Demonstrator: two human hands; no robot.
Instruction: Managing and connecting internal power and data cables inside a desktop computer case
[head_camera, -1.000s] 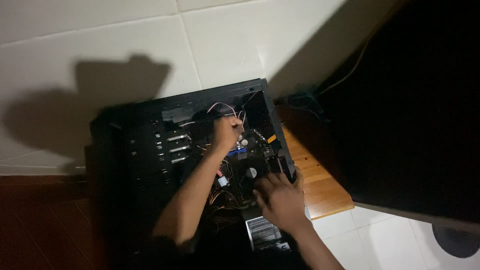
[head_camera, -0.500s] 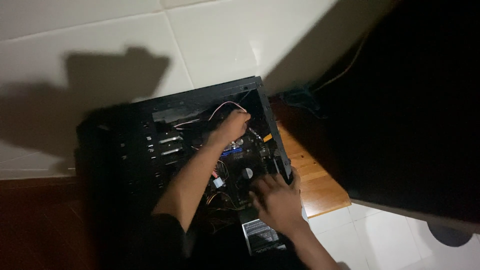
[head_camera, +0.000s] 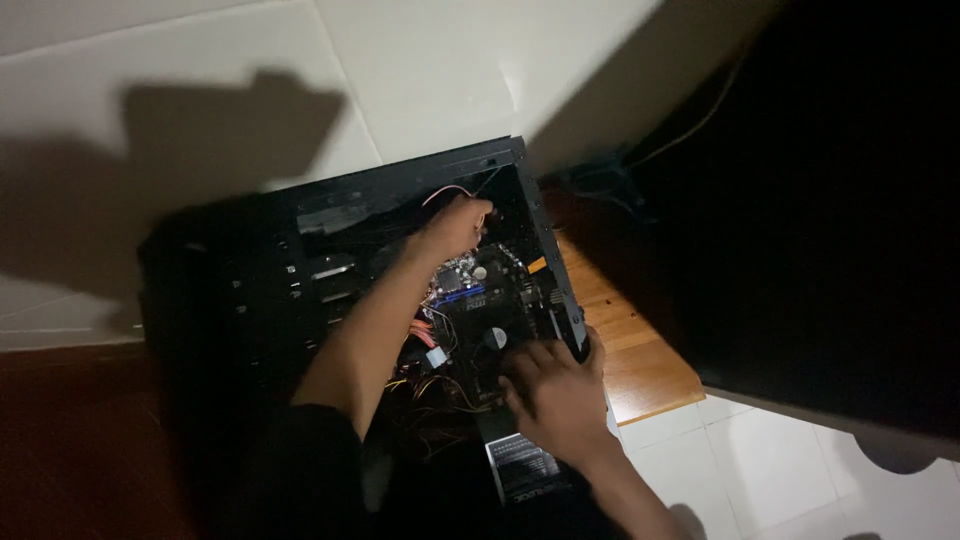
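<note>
Case (head_camera: 330, 210), black desktop computer tower, lay on its side with the side panel off, open face up toward the camera. It sat mid-frame on a pale tiled floor (head_camera: 420, 70), its right edge just beside a wooden board (head_camera: 640, 350). Its long axis ran from near left to far right, slightly tilted in the frame; the far right corner pointed toward a dark mass at right. Inside, a motherboard (head_camera: 490, 300) showed blue slots, a round dark fan and small metal parts, with orange and red cables (head_camera: 425, 335) bunched to its near left. Drive bays (head_camera: 330, 270) with pale slots lined the left part of the interior.

Left hand (head_camera: 455, 228) reached deep into the far end of the case, fingers curled near a thin pink wire (head_camera: 445, 192); whether it pinched the wire or only touched it could not be told. Right hand (head_camera: 555, 395) lay flat, fingers spread and unclenched, on the near right rim of the case by the motherboard edge, grasping nothing visible. Below it sat a grey labelled box (head_camera: 525, 465), likely the power supply. Everything was dim and slightly blurred.
</note>
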